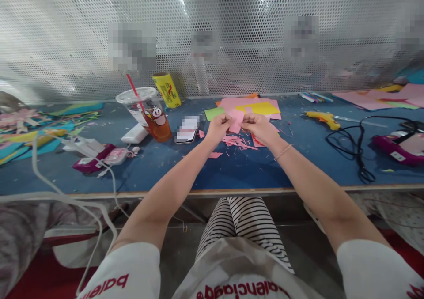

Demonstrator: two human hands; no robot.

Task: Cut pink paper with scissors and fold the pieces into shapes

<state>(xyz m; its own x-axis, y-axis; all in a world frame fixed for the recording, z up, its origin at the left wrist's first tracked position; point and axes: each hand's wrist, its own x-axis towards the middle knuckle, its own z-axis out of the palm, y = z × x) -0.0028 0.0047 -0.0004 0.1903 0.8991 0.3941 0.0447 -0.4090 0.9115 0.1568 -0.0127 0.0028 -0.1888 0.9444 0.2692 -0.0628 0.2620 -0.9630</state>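
Note:
A small piece of pink paper point(236, 121) is held up between my two hands over the blue table. My left hand point(218, 127) pinches its left edge, and my right hand point(257, 126) pinches the right edge. Below it lies a scatter of thin pink paper scraps point(236, 142). Behind my hands are stacked sheets: pink ones, a yellow sheet point(265, 108) and a green piece point(213, 113). A phone point(187, 129) rests on the table left of my left hand.
A plastic cup of brown drink point(155, 118) with a red straw stands at left, beside a yellow tube point(167, 90). Purple power strips point(94, 158) with cables sit at both sides. A yellow glue gun point(323, 119) lies to the right. A perforated metal panel point(232, 38) stands along the back.

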